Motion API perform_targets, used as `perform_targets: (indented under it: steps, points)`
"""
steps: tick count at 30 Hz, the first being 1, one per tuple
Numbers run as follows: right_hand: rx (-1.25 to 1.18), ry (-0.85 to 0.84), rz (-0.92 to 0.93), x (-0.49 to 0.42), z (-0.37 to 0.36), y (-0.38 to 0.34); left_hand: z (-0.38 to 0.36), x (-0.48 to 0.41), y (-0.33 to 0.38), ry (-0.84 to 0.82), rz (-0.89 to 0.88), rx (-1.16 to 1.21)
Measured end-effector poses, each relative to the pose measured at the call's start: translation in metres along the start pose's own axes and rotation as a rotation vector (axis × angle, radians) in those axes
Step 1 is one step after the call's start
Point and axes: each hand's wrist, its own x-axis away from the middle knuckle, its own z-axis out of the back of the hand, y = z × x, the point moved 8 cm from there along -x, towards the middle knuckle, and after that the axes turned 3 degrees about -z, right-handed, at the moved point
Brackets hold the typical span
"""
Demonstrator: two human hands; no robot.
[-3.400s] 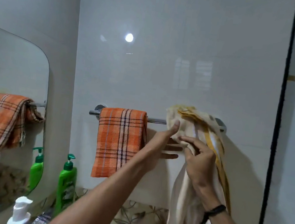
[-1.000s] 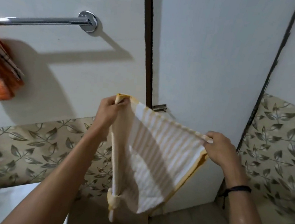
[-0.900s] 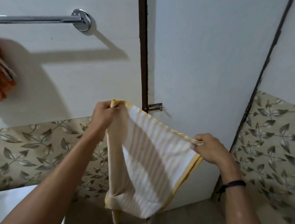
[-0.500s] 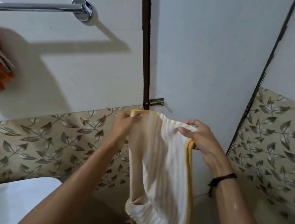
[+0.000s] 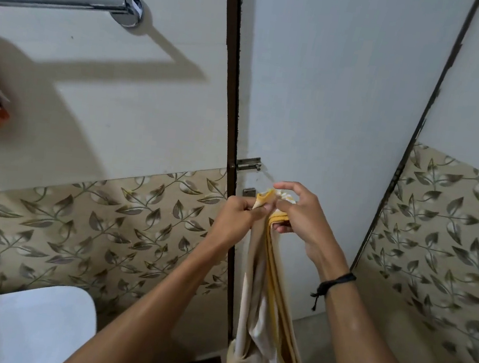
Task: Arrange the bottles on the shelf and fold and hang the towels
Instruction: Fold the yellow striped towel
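Before the door, left hand [image 5: 238, 216] and right hand [image 5: 299, 215] pinch the yellow-striped towel's [image 5: 266, 299] top corners together.

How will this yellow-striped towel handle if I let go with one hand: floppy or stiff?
Probably floppy: the towel hangs in limp folds below the left hand and right hand pinching its top. Likely light, since fingertip pinches carry it. Released on one side, the layers would probably slide apart.
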Motion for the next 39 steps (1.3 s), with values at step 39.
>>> perform_targets:
  steps: [39]
  points:
    - [0.328,-0.083,0.876,0.018,0.041,-0.145,-0.064,0.087,-0.249,-0.308,0.384,-0.01]
